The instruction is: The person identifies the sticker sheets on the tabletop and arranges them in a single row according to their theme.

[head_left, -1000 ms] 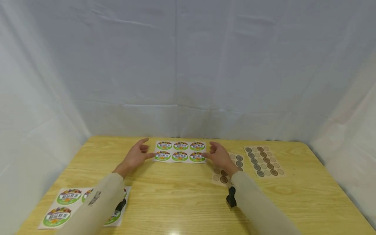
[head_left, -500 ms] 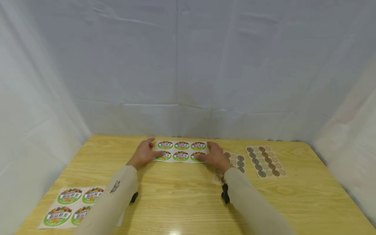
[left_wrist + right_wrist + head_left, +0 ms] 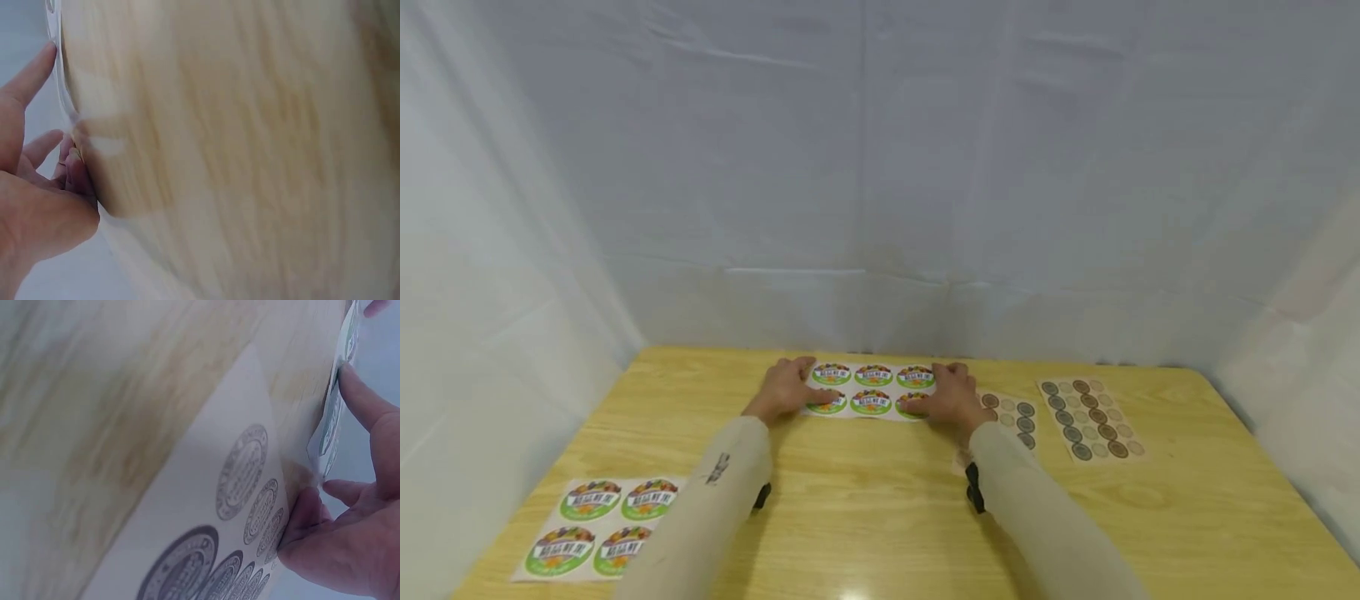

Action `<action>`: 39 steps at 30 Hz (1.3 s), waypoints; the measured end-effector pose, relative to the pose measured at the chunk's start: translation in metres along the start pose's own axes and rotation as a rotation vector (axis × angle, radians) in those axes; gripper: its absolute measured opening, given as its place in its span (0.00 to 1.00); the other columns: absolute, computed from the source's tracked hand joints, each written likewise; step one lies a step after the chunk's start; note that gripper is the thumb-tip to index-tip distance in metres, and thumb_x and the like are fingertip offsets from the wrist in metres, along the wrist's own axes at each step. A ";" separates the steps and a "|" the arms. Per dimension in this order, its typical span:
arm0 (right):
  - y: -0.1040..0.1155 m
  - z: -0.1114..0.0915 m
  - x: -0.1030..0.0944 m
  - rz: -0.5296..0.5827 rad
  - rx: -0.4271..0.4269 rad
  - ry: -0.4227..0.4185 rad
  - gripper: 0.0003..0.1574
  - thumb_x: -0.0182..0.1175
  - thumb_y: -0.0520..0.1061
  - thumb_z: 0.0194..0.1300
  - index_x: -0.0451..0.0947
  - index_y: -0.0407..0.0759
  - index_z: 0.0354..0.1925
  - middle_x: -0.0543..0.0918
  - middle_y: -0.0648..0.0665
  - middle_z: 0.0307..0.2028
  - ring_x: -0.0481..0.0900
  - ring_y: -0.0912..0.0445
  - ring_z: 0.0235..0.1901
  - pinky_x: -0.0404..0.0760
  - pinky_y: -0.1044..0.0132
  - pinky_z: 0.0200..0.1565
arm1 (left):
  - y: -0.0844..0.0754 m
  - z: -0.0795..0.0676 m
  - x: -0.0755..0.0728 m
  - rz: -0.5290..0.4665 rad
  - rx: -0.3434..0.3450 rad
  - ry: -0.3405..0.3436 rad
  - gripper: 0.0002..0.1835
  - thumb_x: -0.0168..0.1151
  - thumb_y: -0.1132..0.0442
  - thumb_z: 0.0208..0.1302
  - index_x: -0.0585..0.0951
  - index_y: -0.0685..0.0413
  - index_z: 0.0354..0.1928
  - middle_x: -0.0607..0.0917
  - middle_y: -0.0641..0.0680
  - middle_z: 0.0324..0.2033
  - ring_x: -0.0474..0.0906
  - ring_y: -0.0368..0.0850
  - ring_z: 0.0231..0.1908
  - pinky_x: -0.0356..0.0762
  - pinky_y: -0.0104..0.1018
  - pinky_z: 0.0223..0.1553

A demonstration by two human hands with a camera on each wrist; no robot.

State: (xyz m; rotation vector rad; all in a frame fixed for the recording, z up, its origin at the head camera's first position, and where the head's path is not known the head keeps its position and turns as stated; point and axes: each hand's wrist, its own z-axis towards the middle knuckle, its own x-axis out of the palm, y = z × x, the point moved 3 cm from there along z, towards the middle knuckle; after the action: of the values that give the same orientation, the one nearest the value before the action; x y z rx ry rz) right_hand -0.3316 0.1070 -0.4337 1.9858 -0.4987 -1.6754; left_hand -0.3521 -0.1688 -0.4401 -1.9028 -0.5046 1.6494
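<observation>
A white sheet of oval fruit-label stickers lies near the table's back edge. My left hand grips its left end, the thumb over the lower left sticker and the other fingers bent at the side edge. At the opposite end my right hand holds it the same way, its thumb across the lower right sticker. In the right wrist view the sticker sheet is seen edge-on, the right thumb on its face. The left wrist view shows the left thumb against the sheet; the fingertips' undersides are hidden.
Another fruit-label sheet lies front left, partly under the left sleeve. A sheet of round seal stickers lies to the right. A second seal sheet is partly covered by my right forearm. White cloth hangs behind the wooden table.
Both hands have closed in on the sheet's ends, the left moving right and the thumbs reaching further over the stickers. The view has shifted slightly; the other sheets have stayed put.
</observation>
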 end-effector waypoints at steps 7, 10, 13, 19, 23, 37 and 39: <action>0.001 0.001 0.000 -0.043 0.006 0.025 0.58 0.67 0.65 0.55 0.56 0.37 0.71 0.53 0.31 0.66 0.51 0.36 0.66 0.59 0.40 0.60 | 0.000 0.001 -0.003 0.005 0.011 0.030 0.50 0.73 0.46 0.52 0.61 0.67 0.69 0.64 0.54 0.28 0.61 0.52 0.36 0.59 0.46 0.41; 0.002 0.000 -0.001 -0.040 0.005 0.046 0.59 0.67 0.65 0.55 0.54 0.38 0.72 0.51 0.31 0.67 0.50 0.35 0.66 0.58 0.39 0.60 | 0.002 0.003 -0.004 0.012 0.010 0.051 0.51 0.73 0.46 0.51 0.59 0.67 0.70 0.63 0.54 0.27 0.62 0.52 0.36 0.60 0.46 0.42; 0.002 0.000 -0.001 -0.021 0.002 0.058 0.60 0.68 0.64 0.55 0.51 0.40 0.73 0.51 0.31 0.67 0.49 0.34 0.66 0.59 0.39 0.59 | 0.004 0.004 -0.004 0.021 0.010 0.063 0.51 0.73 0.46 0.51 0.59 0.66 0.70 0.65 0.55 0.29 0.63 0.54 0.40 0.62 0.48 0.45; 0.001 -0.001 -0.003 -0.027 -0.003 0.062 0.59 0.68 0.63 0.55 0.52 0.41 0.73 0.52 0.31 0.65 0.52 0.33 0.63 0.61 0.37 0.56 | 0.005 0.006 -0.002 0.013 0.006 0.065 0.49 0.73 0.48 0.52 0.61 0.64 0.70 0.69 0.57 0.36 0.63 0.57 0.45 0.63 0.53 0.50; 0.001 0.000 -0.003 -0.038 -0.002 0.066 0.57 0.67 0.64 0.55 0.55 0.41 0.72 0.52 0.31 0.65 0.52 0.33 0.63 0.62 0.37 0.56 | 0.005 0.005 -0.001 0.004 -0.005 0.049 0.47 0.73 0.49 0.52 0.63 0.61 0.69 0.70 0.59 0.39 0.64 0.59 0.49 0.63 0.55 0.52; 0.001 0.002 -0.002 -0.001 0.003 0.041 0.53 0.69 0.62 0.53 0.60 0.44 0.69 0.53 0.32 0.64 0.54 0.35 0.61 0.63 0.38 0.54 | 0.003 0.001 0.001 -0.029 -0.020 0.030 0.39 0.73 0.51 0.53 0.68 0.57 0.65 0.69 0.58 0.40 0.62 0.58 0.47 0.63 0.52 0.47; 0.001 0.001 -0.002 0.002 0.000 0.040 0.52 0.69 0.62 0.54 0.61 0.44 0.68 0.53 0.32 0.64 0.54 0.35 0.61 0.63 0.38 0.54 | 0.003 0.001 0.001 -0.042 -0.028 0.027 0.39 0.73 0.52 0.54 0.68 0.56 0.65 0.69 0.59 0.43 0.61 0.59 0.49 0.63 0.54 0.50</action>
State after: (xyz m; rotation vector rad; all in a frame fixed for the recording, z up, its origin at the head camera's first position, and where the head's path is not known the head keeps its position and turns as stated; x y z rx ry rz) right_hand -0.3330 0.1067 -0.4315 2.0142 -0.4869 -1.6306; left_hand -0.3527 -0.1703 -0.4433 -1.9187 -0.5553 1.5960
